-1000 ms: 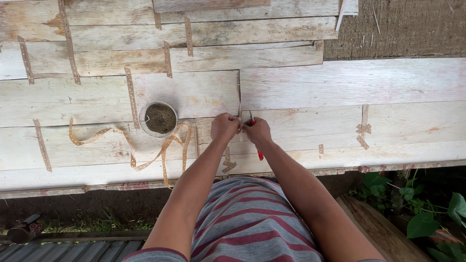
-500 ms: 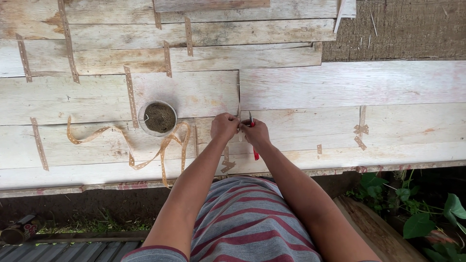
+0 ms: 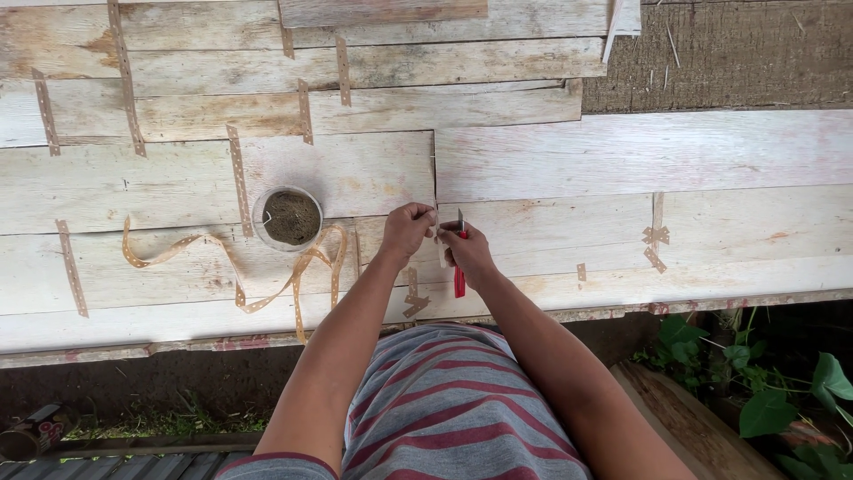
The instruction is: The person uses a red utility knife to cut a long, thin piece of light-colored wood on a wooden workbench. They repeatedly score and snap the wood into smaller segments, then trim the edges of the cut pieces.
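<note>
A person in a striped shirt works over a surface of whitewashed wooden boards, both hands meeting just beside the seam where two boards butt together, toward the near edge. The left hand has its fingers curled narrow, pinching the top of a thin pale strip that hangs between the two hands. The right hand is wrapped around a red-handled tool, its metal tip poking up above the knuckles and its handle pointing down toward the near edge; whether it is a knife or a pair of snips cannot be told. The two hands touch or nearly touch at the fingertips. Just left of the left hand stands a small round tin filled with dark grainy material. A long tan perforated ribbon loops loosely across the boards below and to either side of the tin, reaching the near edge. Short lengths of the same tape are fixed upright across several board joints farther back, and a few small crossed pieces lie toward the right end. Green leaves show below the near edge at right.
</note>
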